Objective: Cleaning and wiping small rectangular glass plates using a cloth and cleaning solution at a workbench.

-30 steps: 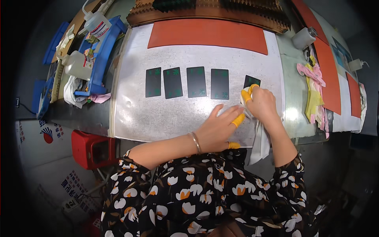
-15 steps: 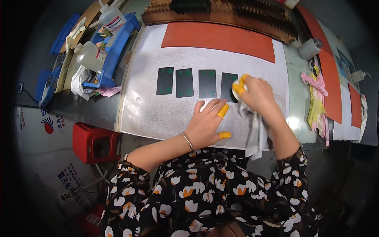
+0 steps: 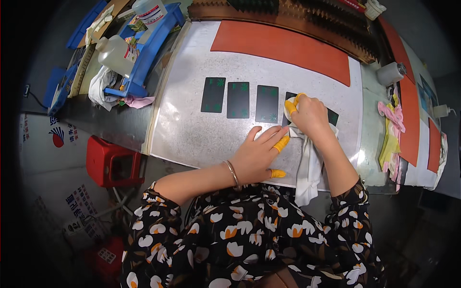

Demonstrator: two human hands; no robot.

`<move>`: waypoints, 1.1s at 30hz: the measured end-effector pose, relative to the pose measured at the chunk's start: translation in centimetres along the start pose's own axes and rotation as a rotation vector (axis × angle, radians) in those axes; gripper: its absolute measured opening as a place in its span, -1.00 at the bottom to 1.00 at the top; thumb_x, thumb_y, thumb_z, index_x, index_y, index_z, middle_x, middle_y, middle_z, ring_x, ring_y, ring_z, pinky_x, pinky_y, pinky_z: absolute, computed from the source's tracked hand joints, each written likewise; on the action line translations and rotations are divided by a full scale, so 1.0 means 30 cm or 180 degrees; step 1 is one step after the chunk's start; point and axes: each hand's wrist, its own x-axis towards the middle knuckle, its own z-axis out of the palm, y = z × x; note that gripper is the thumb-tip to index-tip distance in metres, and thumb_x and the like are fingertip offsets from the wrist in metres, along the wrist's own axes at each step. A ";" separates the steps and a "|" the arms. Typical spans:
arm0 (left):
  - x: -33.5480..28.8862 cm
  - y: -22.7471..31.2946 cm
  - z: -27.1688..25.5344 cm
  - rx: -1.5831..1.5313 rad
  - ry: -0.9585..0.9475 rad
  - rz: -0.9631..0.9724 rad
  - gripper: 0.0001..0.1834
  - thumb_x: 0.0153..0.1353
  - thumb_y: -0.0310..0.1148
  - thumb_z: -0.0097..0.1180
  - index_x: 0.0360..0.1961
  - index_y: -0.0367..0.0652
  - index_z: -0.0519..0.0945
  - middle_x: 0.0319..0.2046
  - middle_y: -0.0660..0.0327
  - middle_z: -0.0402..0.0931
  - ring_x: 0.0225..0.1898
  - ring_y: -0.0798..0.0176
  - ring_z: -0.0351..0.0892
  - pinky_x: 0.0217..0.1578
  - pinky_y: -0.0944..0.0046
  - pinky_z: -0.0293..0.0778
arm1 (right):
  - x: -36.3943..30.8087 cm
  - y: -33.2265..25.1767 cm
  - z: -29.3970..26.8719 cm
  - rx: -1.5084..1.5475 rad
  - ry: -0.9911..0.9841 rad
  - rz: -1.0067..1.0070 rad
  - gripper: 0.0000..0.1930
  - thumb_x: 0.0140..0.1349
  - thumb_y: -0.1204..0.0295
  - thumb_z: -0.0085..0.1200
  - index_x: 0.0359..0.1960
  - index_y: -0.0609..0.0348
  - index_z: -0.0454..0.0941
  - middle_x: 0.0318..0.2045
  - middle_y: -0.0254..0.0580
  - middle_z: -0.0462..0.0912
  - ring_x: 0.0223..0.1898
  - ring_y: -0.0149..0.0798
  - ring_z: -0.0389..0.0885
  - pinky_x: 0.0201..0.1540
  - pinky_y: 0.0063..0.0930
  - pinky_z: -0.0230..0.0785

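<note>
Several thin black rectangular plates with green markings lie in a row on a white sheet (image 3: 192,139). On the left are the first plate (image 3: 213,95), the second (image 3: 238,100) and the third (image 3: 267,103). My right hand (image 3: 311,116), in yellow finger cots, grips a bunched white cloth (image 3: 307,168) and presses it on another plate, mostly hidden beneath. The cloth's tail hangs over the table's near edge. My left hand (image 3: 259,153) lies with fingers apart, fingertips by that plate's near edge; it wears yellow finger cots too. Right of my right hand shows one more plate's corner (image 3: 333,116).
An orange-red mat (image 3: 283,50) spans the sheet's far side, before a brown toothed rack (image 3: 288,24). At left, a blue tray (image 3: 144,62) carries plastic bottles. A grey-white bottle (image 3: 391,73) and pink and yellow rags (image 3: 391,129) are at right. A red stool (image 3: 113,161) stands lower left.
The view has shifted, so the table sits farther right in the picture. A plate's corner now shows right of my right hand. The cloth covers more of the plate under it.
</note>
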 end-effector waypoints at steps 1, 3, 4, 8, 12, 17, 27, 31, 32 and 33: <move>-0.007 -0.008 -0.006 -0.0044 0.0038 0.0020 -0.26 -0.22 -0.24 0.25 0.01 -0.38 0.32 0.21 0.03 0.07 0.21 0.09 0.06 0.12 -0.01 -0.06 | -0.018 -0.003 0.001 0.0030 -0.0018 -0.0041 -0.80 -0.08 0.40 0.04 -0.50 0.33 0.50 -0.53 0.17 0.56 -0.44 0.09 0.57 -0.34 -0.14 0.42; -0.028 -0.022 -0.016 -0.0092 0.0076 0.0055 -0.25 -0.22 -0.24 0.25 0.04 -0.36 0.30 0.21 0.04 0.07 0.21 0.09 0.07 0.12 0.00 -0.05 | -0.053 -0.003 0.007 0.0037 -0.0029 -0.0090 -0.79 -0.08 0.39 0.06 -0.51 0.33 0.50 -0.56 0.15 0.56 -0.46 0.08 0.57 -0.37 -0.14 0.42; -0.042 -0.031 -0.023 -0.0100 0.0189 -0.0019 -0.25 -0.19 -0.23 0.24 0.05 -0.34 0.29 0.20 0.04 0.09 0.20 0.08 0.08 0.12 -0.01 -0.05 | -0.071 -0.005 0.004 0.0030 -0.0023 -0.0076 -0.79 -0.08 0.39 0.06 -0.51 0.33 0.50 -0.56 0.15 0.56 -0.46 0.08 0.57 -0.37 -0.14 0.42; -0.077 -0.051 -0.061 0.0053 0.0375 -0.0290 -0.28 -0.10 -0.17 0.20 0.06 -0.32 0.27 0.17 0.04 0.13 0.20 0.07 0.11 0.11 -0.03 -0.04 | -0.141 -0.020 -0.005 -0.0018 -0.0318 -0.0103 -0.75 -0.04 0.34 0.08 -0.43 0.32 0.51 -0.59 0.13 0.56 -0.47 0.08 0.57 -0.38 -0.13 0.40; -0.094 -0.061 -0.050 0.0390 0.0289 -0.0368 -0.29 -0.05 -0.10 0.16 0.06 -0.32 0.28 0.16 0.05 0.14 0.20 0.10 0.11 0.14 -0.07 -0.09 | -0.182 -0.046 -0.036 -0.0030 -0.0640 -0.0237 -0.76 -0.03 0.34 0.06 -0.43 0.31 0.50 -0.56 0.13 0.56 -0.45 0.08 0.56 -0.33 -0.11 0.37; -0.090 -0.073 -0.036 0.0643 0.0292 -0.0285 -0.28 -0.02 -0.03 0.11 0.06 -0.33 0.29 0.16 0.06 0.15 0.20 0.13 0.11 0.17 -0.13 -0.15 | -0.063 -0.116 -0.098 0.0068 -0.0446 -0.0690 -0.77 -0.02 0.35 0.03 -0.45 0.32 0.51 -0.54 0.14 0.57 -0.44 0.11 0.56 -0.34 -0.13 0.38; -0.096 -0.078 -0.018 0.0293 0.0245 -0.0282 -0.26 -0.08 -0.05 0.14 0.03 -0.39 0.31 0.23 0.03 0.04 0.28 0.14 -0.02 0.20 -0.24 -0.33 | 0.162 -0.165 0.023 0.0081 -0.0199 -0.0326 -0.76 -0.03 0.35 0.02 -0.48 0.34 0.54 -0.46 0.20 0.57 -0.36 0.13 0.57 -0.27 -0.13 0.40; -0.108 -0.085 -0.021 0.0343 0.0114 -0.0296 -0.26 -0.08 -0.07 0.15 0.04 -0.40 0.30 0.23 0.02 0.04 0.29 0.12 -0.03 0.20 -0.24 -0.32 | 0.102 -0.183 0.027 0.0032 -0.0282 -0.0430 -0.77 -0.05 0.38 0.03 -0.51 0.36 0.53 -0.49 0.23 0.56 -0.41 0.14 0.57 -0.31 -0.13 0.42; -0.111 -0.094 -0.019 0.0252 0.0148 -0.0235 -0.27 -0.08 -0.08 0.16 0.04 -0.39 0.30 0.23 0.02 0.04 0.29 0.10 -0.04 0.21 -0.23 -0.32 | 0.085 -0.186 0.027 0.0070 -0.0280 -0.0461 -0.78 -0.06 0.39 0.03 -0.51 0.37 0.52 -0.49 0.23 0.56 -0.42 0.13 0.57 -0.32 -0.14 0.42; -0.112 -0.102 -0.019 0.0164 0.0180 -0.0158 -0.28 -0.08 -0.10 0.16 0.04 -0.38 0.30 0.23 0.02 0.04 0.29 0.09 -0.04 0.21 -0.22 -0.32 | 0.072 -0.181 0.036 0.0067 -0.0249 -0.0479 -0.80 -0.10 0.43 0.04 -0.51 0.37 0.52 -0.51 0.23 0.56 -0.44 0.13 0.57 -0.35 -0.15 0.42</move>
